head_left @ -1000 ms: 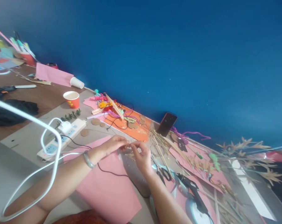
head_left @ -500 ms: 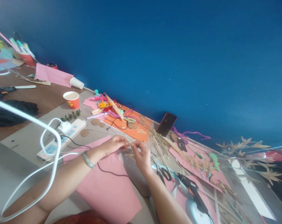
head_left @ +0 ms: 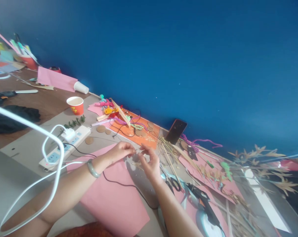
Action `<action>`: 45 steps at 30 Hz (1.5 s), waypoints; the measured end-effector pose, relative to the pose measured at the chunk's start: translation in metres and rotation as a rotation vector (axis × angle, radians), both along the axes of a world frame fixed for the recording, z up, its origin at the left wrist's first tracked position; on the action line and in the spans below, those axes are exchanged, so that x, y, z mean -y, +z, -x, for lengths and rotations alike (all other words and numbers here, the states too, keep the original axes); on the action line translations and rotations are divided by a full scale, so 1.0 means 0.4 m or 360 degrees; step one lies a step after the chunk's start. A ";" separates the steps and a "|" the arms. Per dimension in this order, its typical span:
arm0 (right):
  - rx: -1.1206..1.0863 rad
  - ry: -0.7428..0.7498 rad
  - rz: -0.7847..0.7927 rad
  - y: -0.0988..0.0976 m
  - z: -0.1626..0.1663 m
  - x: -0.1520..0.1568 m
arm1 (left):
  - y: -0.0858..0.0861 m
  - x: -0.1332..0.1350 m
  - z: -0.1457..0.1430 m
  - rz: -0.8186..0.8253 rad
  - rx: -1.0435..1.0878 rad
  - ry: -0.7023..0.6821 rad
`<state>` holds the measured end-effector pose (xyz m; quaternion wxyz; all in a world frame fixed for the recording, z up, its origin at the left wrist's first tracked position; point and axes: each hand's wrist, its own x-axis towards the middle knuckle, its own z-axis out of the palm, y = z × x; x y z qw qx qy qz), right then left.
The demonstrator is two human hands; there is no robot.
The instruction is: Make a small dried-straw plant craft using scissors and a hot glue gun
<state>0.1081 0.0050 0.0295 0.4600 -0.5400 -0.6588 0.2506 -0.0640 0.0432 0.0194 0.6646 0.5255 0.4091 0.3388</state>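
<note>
Open room lies on the near part of the pink sheet (head_left: pixel 114 197), below the left hand (head_left: pixel 121 151), crossed only by a thin black cord (head_left: pixel 124 185). To the left, a power strip (head_left: pixel 65 144) and a looping white cable (head_left: pixel 53 164) block the counter (head_left: pixel 22 148). Just right of the right hand (head_left: pixel 150 164), scissors (head_left: pixel 173 181) and a glue gun (head_left: pixel 203 200) lie close. Dried stalks (head_left: pixel 170 153) crowd the far side, up to a phone (head_left: pixel 176 131) leaning on the wall.

No legible text (yellow print on red cup (head_left: pixel 75 106) blurred).
</note>
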 end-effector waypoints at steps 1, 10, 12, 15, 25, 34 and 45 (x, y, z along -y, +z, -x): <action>0.0002 0.0036 -0.0005 0.000 0.001 0.000 | -0.003 0.000 0.000 -0.0025 0.0011 -0.0023; 0.0001 0.0052 0.0097 -0.002 -0.003 0.002 | 0.000 0.006 -0.003 -0.0084 0.0038 -0.0127; 0.0020 0.0035 0.0117 -0.007 -0.005 0.001 | 0.003 0.006 -0.001 -0.0093 0.0029 -0.0130; 0.0047 -0.0001 0.0155 -0.016 -0.006 0.001 | 0.005 0.005 0.003 -0.0109 0.0014 -0.0129; -0.0107 0.0023 0.0195 -0.004 -0.007 -0.003 | 0.007 0.005 0.000 -0.0034 -0.0020 -0.0098; -0.0059 -0.0129 0.0212 -0.015 -0.014 -0.004 | 0.016 0.009 0.003 0.0003 -0.0075 -0.0047; -0.0092 0.0007 0.0204 -0.015 -0.006 -0.003 | 0.020 0.008 -0.009 -0.0041 0.0001 -0.0020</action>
